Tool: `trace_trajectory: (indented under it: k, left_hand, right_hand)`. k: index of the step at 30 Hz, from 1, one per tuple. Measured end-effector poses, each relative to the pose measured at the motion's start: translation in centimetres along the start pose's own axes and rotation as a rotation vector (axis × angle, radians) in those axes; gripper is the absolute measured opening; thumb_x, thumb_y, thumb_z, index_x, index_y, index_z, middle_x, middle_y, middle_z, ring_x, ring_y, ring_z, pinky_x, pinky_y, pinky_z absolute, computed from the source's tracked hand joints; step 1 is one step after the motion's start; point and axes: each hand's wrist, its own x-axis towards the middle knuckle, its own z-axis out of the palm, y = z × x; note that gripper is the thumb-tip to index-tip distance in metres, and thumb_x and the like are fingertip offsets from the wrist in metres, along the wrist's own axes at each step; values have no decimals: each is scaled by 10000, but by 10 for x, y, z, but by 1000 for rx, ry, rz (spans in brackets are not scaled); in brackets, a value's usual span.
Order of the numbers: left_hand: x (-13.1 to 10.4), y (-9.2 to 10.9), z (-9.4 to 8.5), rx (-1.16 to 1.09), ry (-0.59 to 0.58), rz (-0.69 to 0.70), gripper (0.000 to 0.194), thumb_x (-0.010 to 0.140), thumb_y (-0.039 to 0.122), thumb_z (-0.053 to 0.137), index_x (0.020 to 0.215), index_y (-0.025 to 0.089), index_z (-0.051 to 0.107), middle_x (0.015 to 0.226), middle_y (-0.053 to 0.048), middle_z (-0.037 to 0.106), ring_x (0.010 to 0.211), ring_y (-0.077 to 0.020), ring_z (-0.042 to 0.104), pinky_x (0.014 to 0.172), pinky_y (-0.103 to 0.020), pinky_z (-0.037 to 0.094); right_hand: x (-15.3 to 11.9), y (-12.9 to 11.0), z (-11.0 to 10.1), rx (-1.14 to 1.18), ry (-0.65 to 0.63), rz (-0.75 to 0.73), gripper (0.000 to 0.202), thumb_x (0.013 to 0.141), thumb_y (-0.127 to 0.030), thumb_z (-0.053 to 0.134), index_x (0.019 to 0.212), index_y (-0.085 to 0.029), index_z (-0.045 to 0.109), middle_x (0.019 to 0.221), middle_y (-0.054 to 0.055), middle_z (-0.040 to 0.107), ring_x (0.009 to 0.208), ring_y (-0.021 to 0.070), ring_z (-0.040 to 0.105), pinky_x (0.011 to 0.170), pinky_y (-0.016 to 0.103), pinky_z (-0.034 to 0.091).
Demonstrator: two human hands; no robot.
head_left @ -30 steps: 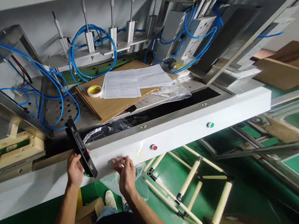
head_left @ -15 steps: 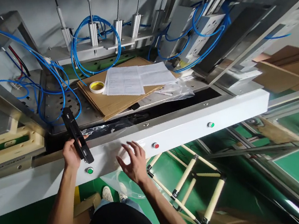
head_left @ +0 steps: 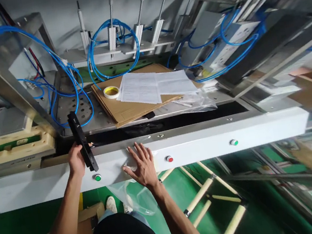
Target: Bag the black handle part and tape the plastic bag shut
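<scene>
My left hand (head_left: 76,160) is closed around a long black plastic part (head_left: 82,143), held tilted above the white front beam of the machine. To its right my right hand (head_left: 142,163) has its fingers spread, palm down, over a clear plastic bag (head_left: 137,194). The bag drapes over the beam (head_left: 196,146) and hangs below its lower edge. Whether the right palm presses on the bag or hovers just above it, I cannot tell. A green button (head_left: 97,177) sits below the black part, and a red button (head_left: 169,158) is right of my right hand.
Behind the beam, cardboard sheets (head_left: 131,111) carry printed papers (head_left: 139,89) and a tape roll (head_left: 111,92). Blue air hoses (head_left: 93,55) loop around the metal cylinders (head_left: 113,40). A frame of cream pipes (head_left: 200,195) stands below, and an open carton (head_left: 84,225) is near my feet.
My right hand has gone from curled, raised fingers to a flatter spread over the bag. More of the bag now hangs below the beam. The black part stays in my left hand.
</scene>
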Motion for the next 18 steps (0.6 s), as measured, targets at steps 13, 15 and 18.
trace_trajectory:
  k: [13,15,18]
  left_hand:
    - [-69,18,-50,-158,-310,-443,437,752,423,662,1017,94,775,789,-110,731,617,-212,661,501,-286,510]
    - [-79,20,-58,-122,-353,-435,391,779,455,673,939,110,765,749,-104,715,564,-202,646,484,-282,487]
    - [-95,31,-72,-45,-377,-393,379,845,469,700,1057,160,756,743,-68,704,547,-192,641,503,-286,482]
  right_hand:
    - [28,-35,-24,76,373,-147,399,958,-281,656,1355,-246,640,1358,114,702,1367,322,594,1204,590,372]
    - [47,-52,-35,127,358,-262,464,940,-267,692,1398,-259,620,1371,119,694,1352,326,596,1176,570,413]
    - [82,-84,-47,158,195,-572,573,947,-274,691,1502,-312,554,1468,114,654,1428,350,529,1189,582,400]
